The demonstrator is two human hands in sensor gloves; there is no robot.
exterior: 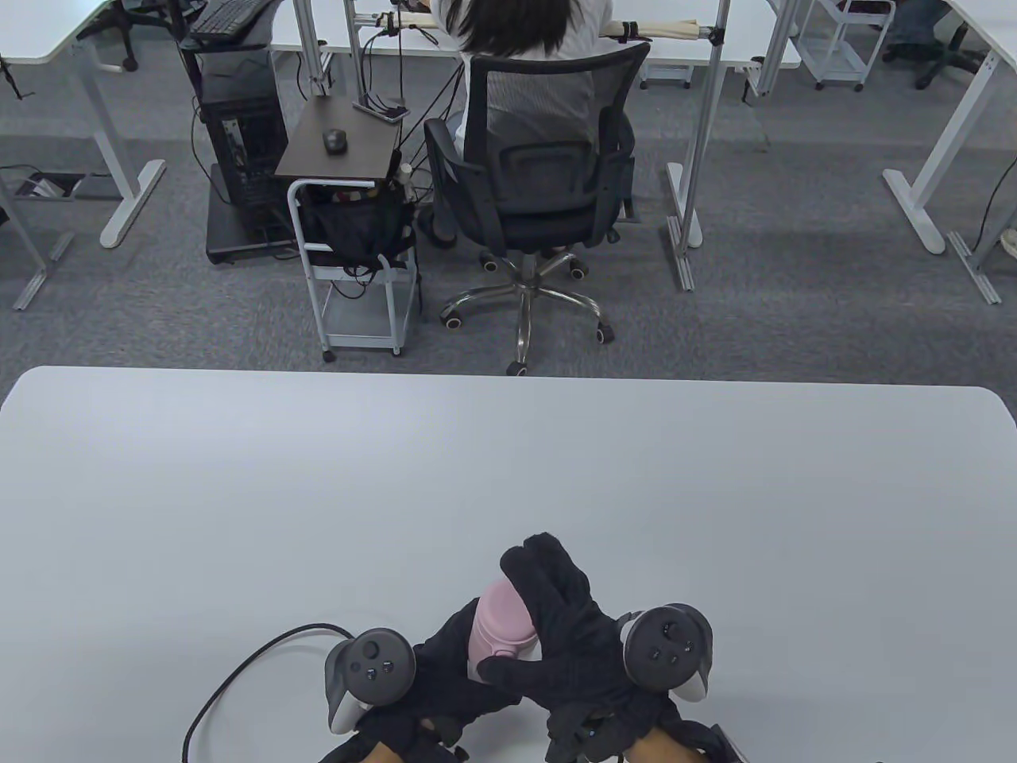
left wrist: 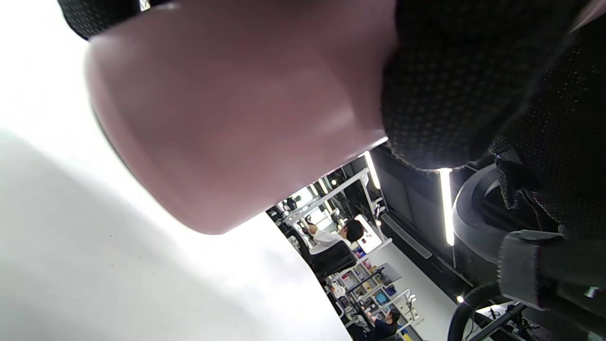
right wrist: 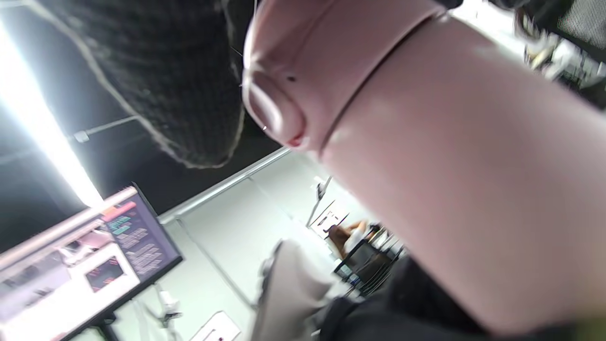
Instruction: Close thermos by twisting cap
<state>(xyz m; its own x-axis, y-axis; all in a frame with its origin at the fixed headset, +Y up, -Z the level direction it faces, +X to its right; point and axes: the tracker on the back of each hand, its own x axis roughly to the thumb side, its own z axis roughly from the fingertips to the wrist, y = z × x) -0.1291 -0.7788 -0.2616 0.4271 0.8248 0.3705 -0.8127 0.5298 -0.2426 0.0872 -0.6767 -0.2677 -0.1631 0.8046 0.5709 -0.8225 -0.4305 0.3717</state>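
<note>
Both knit-gloved hands, left hand (exterior: 445, 668) and right hand (exterior: 568, 628), grip the smooth pink cylindrical thermos (exterior: 500, 624).

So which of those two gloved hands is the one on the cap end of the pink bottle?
The right hand: it drapes over the pink thermos toward its near, cap end, while the left hand grips the body from the left side.

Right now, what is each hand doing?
Left hand: grips the pink thermos body from its left.
Right hand: fingers curl over the thermos from its right.
</note>
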